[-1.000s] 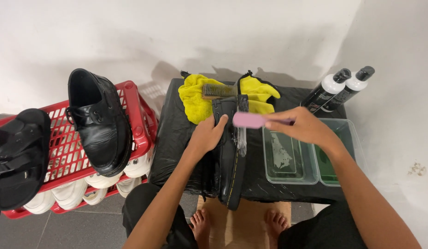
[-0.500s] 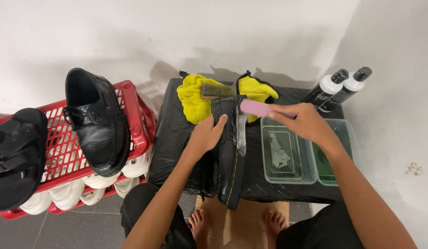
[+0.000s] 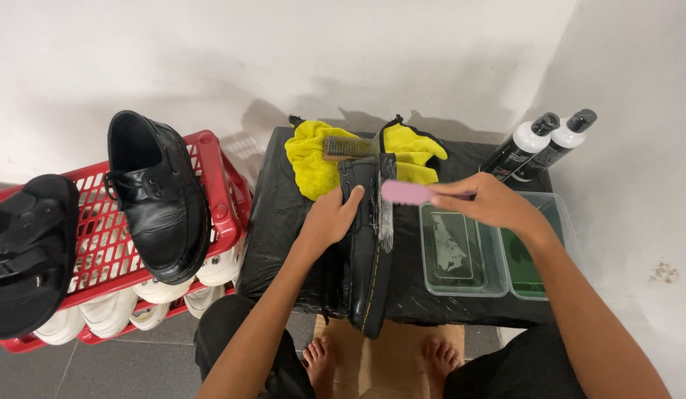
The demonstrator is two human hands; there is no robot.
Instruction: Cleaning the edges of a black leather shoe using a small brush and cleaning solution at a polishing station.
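A black shoe (image 3: 369,255) lies on its side on a black-covered table (image 3: 284,214), sole edge with yellow stitching facing right. My left hand (image 3: 332,218) presses on the shoe's upper and holds it steady. My right hand (image 3: 483,201) grips a pink brush (image 3: 406,192) whose bristles rest against the shoe's sole near the toe end. A yellow cloth (image 3: 313,159) and a wooden brush (image 3: 349,148) lie just beyond the shoe.
Two clear tubs (image 3: 461,251) with liquid sit right of the shoe, two black bottles with white caps (image 3: 539,144) behind them. A red crate (image 3: 210,185) at left carries a black shoe (image 3: 155,199), black sandals (image 3: 25,251) and white shoes (image 3: 92,318) beneath. My bare feet rest on cardboard (image 3: 391,362).
My right hand has moved the pink brush along the shoe's sole, first away from me, then back toward me. The left hand stays on the shoe.
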